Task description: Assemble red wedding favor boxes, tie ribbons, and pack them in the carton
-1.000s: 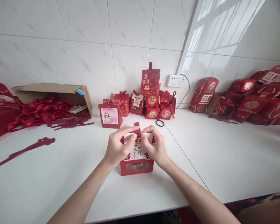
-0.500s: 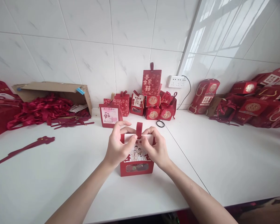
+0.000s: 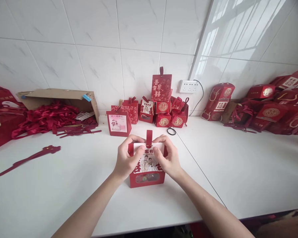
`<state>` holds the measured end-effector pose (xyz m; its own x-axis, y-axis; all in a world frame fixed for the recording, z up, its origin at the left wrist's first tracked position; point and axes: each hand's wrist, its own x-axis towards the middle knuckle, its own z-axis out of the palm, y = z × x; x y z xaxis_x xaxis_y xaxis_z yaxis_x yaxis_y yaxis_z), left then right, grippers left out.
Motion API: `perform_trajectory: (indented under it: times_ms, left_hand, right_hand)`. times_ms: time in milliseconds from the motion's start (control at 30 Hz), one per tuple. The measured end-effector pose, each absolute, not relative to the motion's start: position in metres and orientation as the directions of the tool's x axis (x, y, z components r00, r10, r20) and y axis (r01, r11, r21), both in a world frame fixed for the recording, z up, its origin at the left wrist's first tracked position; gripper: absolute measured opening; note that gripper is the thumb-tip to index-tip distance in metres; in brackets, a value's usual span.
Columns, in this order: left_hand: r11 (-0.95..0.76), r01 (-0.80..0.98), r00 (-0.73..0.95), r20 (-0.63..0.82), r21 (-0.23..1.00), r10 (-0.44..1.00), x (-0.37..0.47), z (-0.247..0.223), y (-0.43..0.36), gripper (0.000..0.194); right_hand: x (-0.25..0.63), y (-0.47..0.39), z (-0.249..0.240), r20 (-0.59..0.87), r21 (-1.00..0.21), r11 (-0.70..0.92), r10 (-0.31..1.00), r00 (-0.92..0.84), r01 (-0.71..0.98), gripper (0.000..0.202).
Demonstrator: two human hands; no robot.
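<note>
A red gift box (image 3: 147, 181) stands upright on the white table in front of me. Its white front panel carries a printed couple, and small items show through a clear window low down. From the top rises a dark red ribbon loop (image 3: 149, 138). My left hand (image 3: 130, 157) grips the box's upper left, thumb on the front panel and fingers behind the top edge. On the upper right, my right hand (image 3: 167, 157) pinches it the same way. The fingertips behind the box are hidden.
Behind stand a pink-fronted gift box (image 3: 118, 124) and several stacked red boxes (image 3: 163, 109). At left, a cardboard box (image 3: 57, 94) holds red ribbons, with a ribbon strip (image 3: 31, 160) before it. A black ring (image 3: 171, 131), a power strip (image 3: 188, 87) and piled red boxes (image 3: 270, 112) are rightward.
Both thumbs have moved from beside the ribbon loop's base, slightly apart, onto the front panel. The left fingers have come down against the top edge. The box stays upright in nearly the same place.
</note>
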<state>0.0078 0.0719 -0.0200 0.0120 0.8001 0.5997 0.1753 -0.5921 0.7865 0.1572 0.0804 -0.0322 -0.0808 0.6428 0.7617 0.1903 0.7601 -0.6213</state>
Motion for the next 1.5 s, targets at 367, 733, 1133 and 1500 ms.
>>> perform_trajectory:
  times_ms: [367, 733, 1133, 1500]
  left_hand:
    - [-0.548, 0.029, 0.077, 0.544, 0.836, 0.835, 0.003, -0.028, 0.078, 0.026]
    - [-0.518, 0.234, 0.246, 0.466, 0.822, 0.850, 0.018, -0.045, 0.078, 0.070]
    - [-0.276, -0.265, -0.018, 0.281, 0.924, 0.960, 0.017, -0.037, 0.087, 0.074]
    - [-0.218, -0.317, 0.053, 0.246, 0.923, 0.968, 0.019, -0.037, 0.086, 0.038]
  right_hand:
    - [0.160, 0.084, -0.033, 0.698, -0.709, 0.689, 0.716, 0.012, 0.152, 0.009]
    - [0.206, 0.130, -0.038, 0.272, -0.752, 0.529, 0.792, 0.546, -0.393, 0.031]
    - [0.173, 0.107, -0.035, 0.075, -0.892, -0.049, 0.964, -0.253, -0.450, 0.043]
    - [0.184, 0.113, -0.031, -0.287, -0.672, -0.543, 0.817, -0.500, -0.503, 0.055]
